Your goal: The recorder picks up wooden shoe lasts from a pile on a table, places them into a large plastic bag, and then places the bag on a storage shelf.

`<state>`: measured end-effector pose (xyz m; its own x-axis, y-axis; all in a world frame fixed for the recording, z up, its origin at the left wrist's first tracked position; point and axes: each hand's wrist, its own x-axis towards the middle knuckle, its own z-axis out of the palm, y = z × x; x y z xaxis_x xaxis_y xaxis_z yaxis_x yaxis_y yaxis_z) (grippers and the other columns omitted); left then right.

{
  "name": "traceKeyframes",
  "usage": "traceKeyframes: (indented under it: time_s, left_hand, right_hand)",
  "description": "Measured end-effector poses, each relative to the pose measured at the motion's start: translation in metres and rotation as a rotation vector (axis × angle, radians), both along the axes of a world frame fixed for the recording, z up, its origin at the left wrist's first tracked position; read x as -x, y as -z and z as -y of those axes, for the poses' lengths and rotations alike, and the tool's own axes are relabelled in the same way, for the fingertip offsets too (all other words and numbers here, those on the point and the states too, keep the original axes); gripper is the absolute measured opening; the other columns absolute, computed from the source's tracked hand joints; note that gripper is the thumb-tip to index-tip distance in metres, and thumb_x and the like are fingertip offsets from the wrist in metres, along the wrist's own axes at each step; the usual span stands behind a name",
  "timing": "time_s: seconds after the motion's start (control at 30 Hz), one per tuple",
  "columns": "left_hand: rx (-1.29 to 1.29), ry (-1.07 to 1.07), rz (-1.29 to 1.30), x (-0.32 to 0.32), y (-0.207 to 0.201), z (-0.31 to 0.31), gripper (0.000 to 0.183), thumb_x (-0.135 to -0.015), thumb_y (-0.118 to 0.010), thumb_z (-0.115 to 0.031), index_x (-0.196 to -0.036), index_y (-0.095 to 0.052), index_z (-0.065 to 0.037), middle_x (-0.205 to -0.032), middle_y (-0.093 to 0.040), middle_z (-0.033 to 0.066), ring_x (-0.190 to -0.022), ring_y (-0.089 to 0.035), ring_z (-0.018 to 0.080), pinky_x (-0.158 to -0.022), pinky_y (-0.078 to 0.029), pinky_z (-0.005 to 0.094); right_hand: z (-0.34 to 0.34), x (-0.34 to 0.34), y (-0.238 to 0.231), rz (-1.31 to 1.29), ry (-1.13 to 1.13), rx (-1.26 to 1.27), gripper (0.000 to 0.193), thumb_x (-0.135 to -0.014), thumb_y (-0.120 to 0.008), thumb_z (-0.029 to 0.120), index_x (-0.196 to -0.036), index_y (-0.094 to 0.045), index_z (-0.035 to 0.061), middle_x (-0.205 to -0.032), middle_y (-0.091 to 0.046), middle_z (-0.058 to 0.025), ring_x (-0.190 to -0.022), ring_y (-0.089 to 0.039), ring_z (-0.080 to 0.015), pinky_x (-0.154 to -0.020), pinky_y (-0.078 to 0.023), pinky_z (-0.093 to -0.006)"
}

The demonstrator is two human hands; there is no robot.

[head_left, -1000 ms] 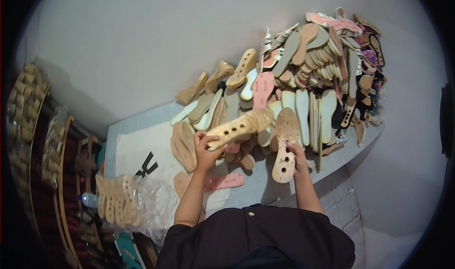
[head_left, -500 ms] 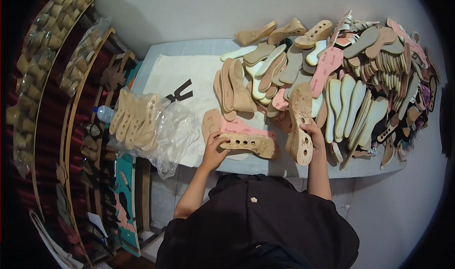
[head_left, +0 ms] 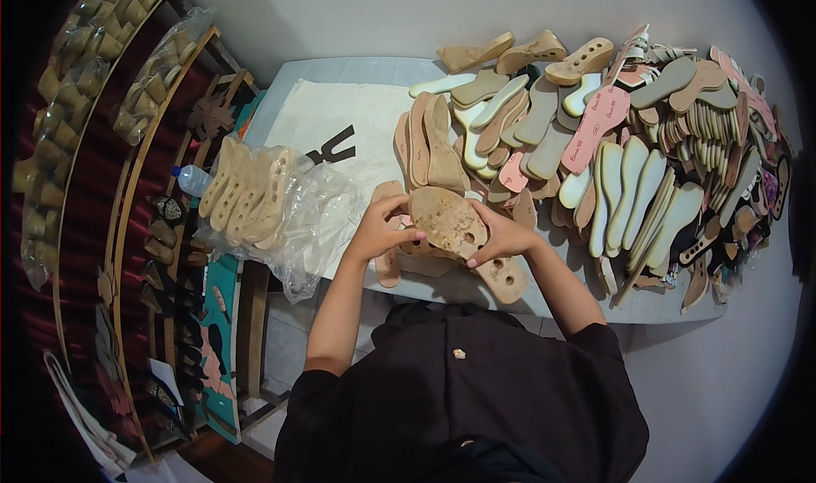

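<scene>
Both hands meet in front of me over the near edge of the table. My right hand (head_left: 503, 233) grips a wooden shoe sole (head_left: 444, 214) with a rough, blotched face and round holes toward its narrow end, which slants to the lower right. Close beside it, my left hand (head_left: 380, 226) has its fingers curled round a second wooden sole (head_left: 416, 249), mostly hidden behind the first. A tan insole (head_left: 388, 268) lies on the table under my left hand. Just beyond, several tan wedge-shaped soles (head_left: 440, 147) lie side by side.
To the right, insoles and sole parts (head_left: 625, 190) are heaped high, with a pink printed insole (head_left: 597, 127) on top. At left are a plastic bag of holed wooden soles (head_left: 246, 196), a bottle (head_left: 194, 179) and crowded shelves (head_left: 140, 228). White cloth (head_left: 310, 122) covers part of the table (head_left: 374, 71).
My right hand has brought its wooden sole leftward, in front of the one in my left hand. The right-hand sole has turned, its holed end now at lower right.
</scene>
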<state>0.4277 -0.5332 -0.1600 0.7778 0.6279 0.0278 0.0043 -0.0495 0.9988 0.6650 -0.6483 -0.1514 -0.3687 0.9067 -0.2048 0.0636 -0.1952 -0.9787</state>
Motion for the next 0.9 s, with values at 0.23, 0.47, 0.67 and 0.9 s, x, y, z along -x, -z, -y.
traceKeyframes:
  time_s: [0.23,0.47,0.67,0.9]
  left_hand:
    - [-0.26,-0.275,-0.238,0.001,0.027,0.04,0.025,-0.069,-0.073,-0.016,-0.085,-0.063,0.001,-0.079,-0.062,0.0107,-0.074,-0.059,0.0185,-0.071,-0.047,0.0295]
    - [-0.178,-0.676,-0.389,0.014,0.06,0.068,0.025,-0.069,-0.072,-0.023,-0.071,-0.055,-0.004,-0.078,-0.058,0.0096,-0.077,-0.055,0.023,-0.096,-0.022,0.0486]
    - [-0.627,-0.7,-0.467,0.022,0.067,0.069,0.032,-0.061,-0.075,-0.029,-0.071,-0.056,-0.006,-0.099,-0.049,0.0089,-0.096,-0.045,0.0248,-0.094,-0.021,0.0432]
    - [-0.503,-0.634,-0.459,0.019,0.083,0.071,0.048,-0.063,-0.075,-0.028,-0.098,-0.052,-0.004,-0.102,-0.051,0.0114,-0.098,-0.048,0.0296,-0.091,-0.031,0.0408]
  right_hand:
    - [0.0,-0.006,0.026,0.204,-0.098,-0.008,0.085,-0.062,-0.076,0.006,-0.129,-0.022,0.0054,-0.097,-0.058,-0.0126,-0.087,-0.058,-0.0189,-0.074,-0.047,-0.031]
    - [-0.005,0.011,0.008,0.796,-0.008,-0.232,0.084,-0.057,-0.078,0.031,-0.126,-0.035,0.0106,-0.107,-0.057,-0.0167,-0.095,-0.057,-0.0351,-0.078,-0.045,-0.0428]
    - [0.027,0.025,0.034,1.098,0.137,-0.294,0.065,-0.054,-0.077,0.027,-0.109,-0.048,0.0108,-0.089,-0.058,-0.0096,-0.085,-0.058,-0.0291,-0.067,-0.046,-0.0413]
    - [0.041,0.027,0.034,1.149,0.254,-0.316,0.062,-0.054,-0.076,0.03,-0.107,-0.051,0.0113,-0.087,-0.058,-0.0075,-0.087,-0.057,-0.0266,-0.067,-0.046,-0.0405]
